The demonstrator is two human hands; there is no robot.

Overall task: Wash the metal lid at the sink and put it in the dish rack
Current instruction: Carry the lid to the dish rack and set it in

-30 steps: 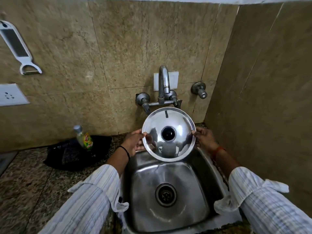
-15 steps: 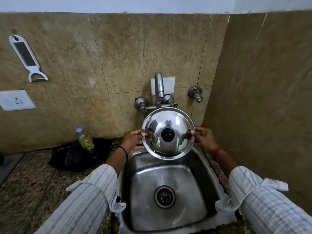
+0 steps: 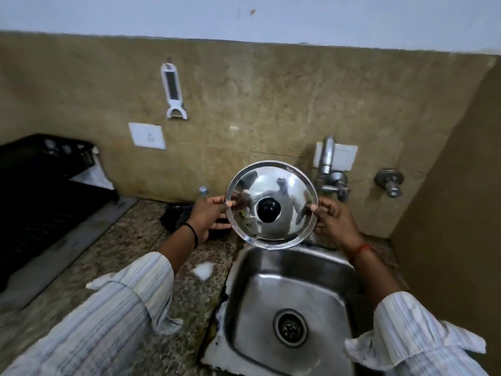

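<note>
The round shiny metal lid with a black knob is held upright, its top facing me, above the back left corner of the steel sink. My left hand grips its left rim and my right hand grips its right rim. The tap stands just right of the lid, with no water running that I can see. A black dish rack sits at the far left on the counter.
A black tray and a bottle cap show behind my left hand. A white peeler and a socket are on the tiled wall. A side wall closes the right. White foam lies on the granite counter.
The lid, held in both hands, has shifted left from in front of the tap toward the sink's left edge. My view has swung left, bringing the dish rack into sight.
</note>
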